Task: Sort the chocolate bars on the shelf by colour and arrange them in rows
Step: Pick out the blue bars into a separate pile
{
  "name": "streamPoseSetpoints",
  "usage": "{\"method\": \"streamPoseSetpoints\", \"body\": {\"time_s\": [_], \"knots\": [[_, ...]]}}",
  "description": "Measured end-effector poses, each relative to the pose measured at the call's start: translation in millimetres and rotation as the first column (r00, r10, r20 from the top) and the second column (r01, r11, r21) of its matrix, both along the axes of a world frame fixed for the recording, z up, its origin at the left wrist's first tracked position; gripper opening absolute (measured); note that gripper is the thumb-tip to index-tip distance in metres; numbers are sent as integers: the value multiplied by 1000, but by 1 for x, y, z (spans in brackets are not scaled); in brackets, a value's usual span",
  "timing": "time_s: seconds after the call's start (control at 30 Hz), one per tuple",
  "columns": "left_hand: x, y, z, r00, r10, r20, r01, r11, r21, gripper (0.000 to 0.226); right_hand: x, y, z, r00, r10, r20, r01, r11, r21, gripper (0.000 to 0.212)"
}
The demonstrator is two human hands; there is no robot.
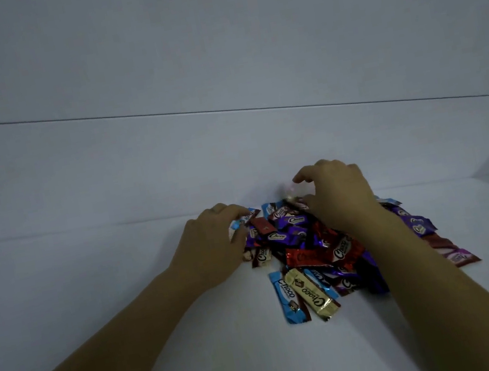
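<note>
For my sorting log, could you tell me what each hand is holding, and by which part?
The left hand pinches a light-blue chocolate bar near one end; whether the right hand holds anything cannot be told.

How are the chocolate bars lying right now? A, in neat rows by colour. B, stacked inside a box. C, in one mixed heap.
C: the chocolate bars, red, purple, blue and cream, overlap at all angles in one heap on the white shelf.
</note>
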State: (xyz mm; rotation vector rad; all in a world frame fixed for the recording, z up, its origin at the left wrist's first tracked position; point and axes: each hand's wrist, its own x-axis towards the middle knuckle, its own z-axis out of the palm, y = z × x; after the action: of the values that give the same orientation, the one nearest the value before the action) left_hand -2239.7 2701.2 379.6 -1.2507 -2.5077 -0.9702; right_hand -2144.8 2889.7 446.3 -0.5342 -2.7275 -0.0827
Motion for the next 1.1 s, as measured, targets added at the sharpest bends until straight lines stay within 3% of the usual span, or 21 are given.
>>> {"method": "streamPoseSetpoints", "body": {"time_s": [0.17,0.3,0.57,0.63,0.73,0.8,0.87,1.0,1.1], "knots": [[-22,1,4,993,46,109,-33,993,-116,35,-3,-33,-5,960,255,118,-252,967,-35,32],[-28,0,5,999,9,46,4,963,-270,35,-4,-47,-12,878,353,324,-345,935,-84,35],[-33,-19,9,994,105,-9,-104,968,-228,33,2,-40,12,911,335,240,-231,897,-377,33],[-29,-21,10,995,95,-33,-100,961,-257,28,-2,-35,10,934,309,181,-222,897,-383,25],[-23,-15,12,998,68,-1,-66,974,-216,19,-19,-28,9,973,210,95,-177,946,-271,20],[-22,-11,12,997,64,39,-54,974,-221,31,-36,-25,8,979,144,143,-115,974,-195,26],[-23,-9,10,995,68,76,-50,974,-220,40,-54,-24,4,956,70,286,-38,993,-115,37],[-21,-8,8,995,92,28,-83,974,-213,25,-79,-21,-5,899,19,438,32,994,-107,39],[-24,-13,10,986,115,123,-109,993,-50,18,-87,-23,-4,882,37,470,45,986,-163,43]]}}
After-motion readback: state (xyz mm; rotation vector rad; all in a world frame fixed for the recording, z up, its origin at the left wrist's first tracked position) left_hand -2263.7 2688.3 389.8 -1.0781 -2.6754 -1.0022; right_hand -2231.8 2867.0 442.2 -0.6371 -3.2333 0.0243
